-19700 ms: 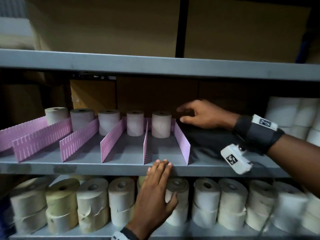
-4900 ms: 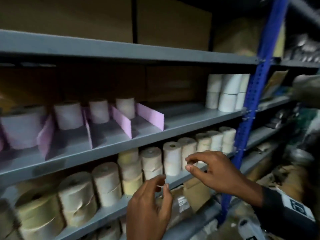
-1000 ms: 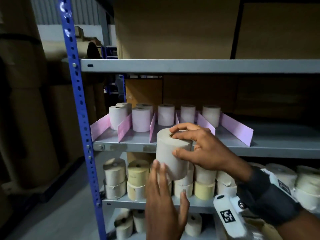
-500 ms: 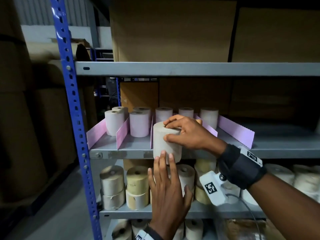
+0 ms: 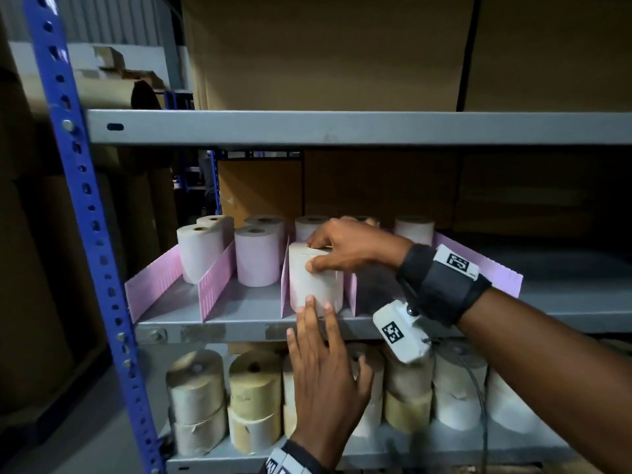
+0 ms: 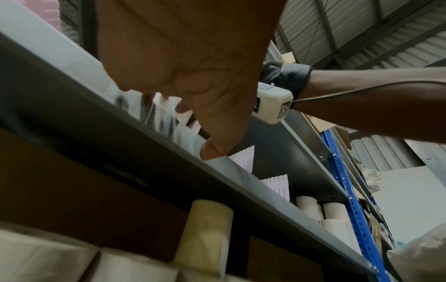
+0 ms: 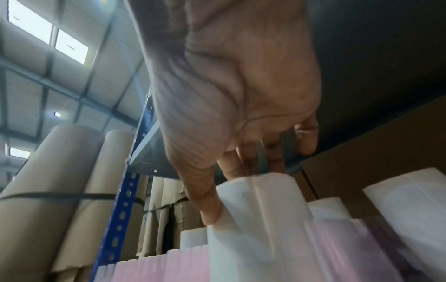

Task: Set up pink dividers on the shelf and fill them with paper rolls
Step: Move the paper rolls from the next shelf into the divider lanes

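Right hand (image 5: pixel 345 249) grasps paper roll (image 5: pixel 314 278) by its top, mid-frame between two pink dividers (image 5: pixel 217 280) at front of grey shelf (image 5: pixel 212 331); left hand (image 5: pixel 325 367) flat, fingertips touching roll base; blue upright (image 5: pixel 85 206) left, cardboard boxes (image 5: pixel 325 53) above; no readable text

Head view: faces the shelf (image 5: pixel 239 331) front, slightly downward, near. Left wrist view: below the shelf's front edge, looking up past the left hand (image 6: pixel 193 76). Right wrist view: low, upward past the right hand (image 7: pixel 236 91). All three share the paper roll (image 5: pixel 314 285) between pink dividers (image 5: pixel 217 285).
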A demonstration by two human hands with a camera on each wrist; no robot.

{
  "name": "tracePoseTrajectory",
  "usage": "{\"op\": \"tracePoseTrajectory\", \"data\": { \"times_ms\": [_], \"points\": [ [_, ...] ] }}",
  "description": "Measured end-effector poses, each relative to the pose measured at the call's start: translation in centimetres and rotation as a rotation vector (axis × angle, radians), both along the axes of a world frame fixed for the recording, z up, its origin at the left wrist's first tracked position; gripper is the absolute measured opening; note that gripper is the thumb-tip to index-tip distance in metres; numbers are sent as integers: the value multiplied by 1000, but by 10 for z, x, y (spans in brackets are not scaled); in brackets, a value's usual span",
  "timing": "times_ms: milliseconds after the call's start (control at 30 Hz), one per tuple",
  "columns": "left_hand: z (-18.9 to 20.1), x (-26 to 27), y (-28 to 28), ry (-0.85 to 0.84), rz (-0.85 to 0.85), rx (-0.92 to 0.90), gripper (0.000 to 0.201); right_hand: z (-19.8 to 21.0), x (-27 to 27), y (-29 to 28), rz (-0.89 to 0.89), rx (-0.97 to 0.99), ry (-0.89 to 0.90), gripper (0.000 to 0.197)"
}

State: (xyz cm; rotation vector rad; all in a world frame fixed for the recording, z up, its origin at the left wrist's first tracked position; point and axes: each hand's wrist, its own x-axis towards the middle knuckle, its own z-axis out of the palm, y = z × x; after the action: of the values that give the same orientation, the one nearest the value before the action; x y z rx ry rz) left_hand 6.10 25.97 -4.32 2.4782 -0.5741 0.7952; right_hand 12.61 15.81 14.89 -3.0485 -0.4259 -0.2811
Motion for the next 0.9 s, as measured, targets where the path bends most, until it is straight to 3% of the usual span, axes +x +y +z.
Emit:
{"op": "tracePoseTrajectory", "data": {
  "times_ms": [167, 233, 333, 533, 633, 733, 833, 900],
  "points": [
    [-27, 22, -1, -114, 17, 40, 79, 10, 41, -2, -27, -137, 64, 28],
    [-34, 28, 0, -163, 26, 23, 74, 11, 58, -4, -32, -203, 95, 39],
    [-39, 33, 2, -197, 28, 16, 76, 11, 74, -7, -43, -150, 150, 54],
    [-41, 34, 2, -194, 33, 1, 83, 10, 91, -15, -9, -138, 113, 38],
    [-40, 34, 3, -190, 14, 4, 84, 8, 94, -18, -16, -98, 119, 18],
    [-39, 33, 5, -172, -5, 47, 90, 7, 90, -18, -29, -35, 149, 33],
    [-36, 30, 10, -121, -38, 81, 92, 6, 89, -19, -18, -61, 117, 19],
    [-32, 27, 13, -84, -57, 107, 96, 5, 84, -19, -28, -98, 94, 29]
  ]
}}
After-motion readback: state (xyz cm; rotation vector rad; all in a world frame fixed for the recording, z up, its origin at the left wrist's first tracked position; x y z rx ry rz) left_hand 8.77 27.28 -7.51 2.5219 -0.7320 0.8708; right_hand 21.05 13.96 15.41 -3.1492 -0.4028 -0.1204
